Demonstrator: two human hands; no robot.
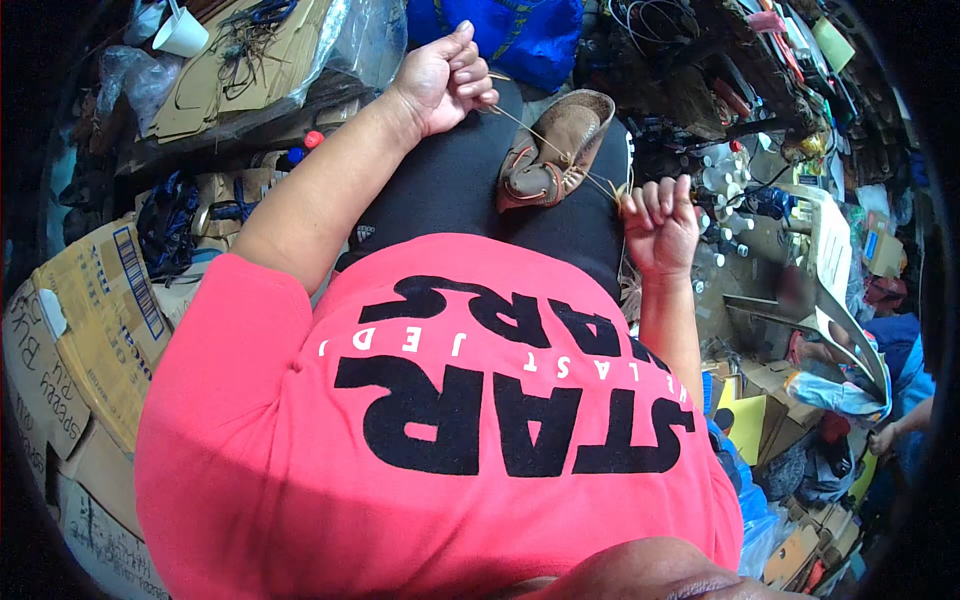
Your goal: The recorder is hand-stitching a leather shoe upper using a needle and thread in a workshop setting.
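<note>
A brown moccasin shoe (585, 125) lies across my thighs, its stitched toe toward me and its opening away from me. Tan thread (522, 124) stretches from the seam on its upper out to both sides. My left hand (447, 80) is closed around one end of the thread, up and left of the shoe. To the right of the shoe, my right hand (662, 222) has its fingers curled on the other end, and loose strands hang beside it. Neither hand touches the shoe itself. A thin pointed piece shows by my left fingers, too small to name.
A blue bag (500, 40) stands beyond my knees. Flat cardboard (215, 85) and a white cup (181, 33) are at the far left. Several small white bottles (735, 190) crowd the right side. Another person's hand (885, 440) shows at the right rim.
</note>
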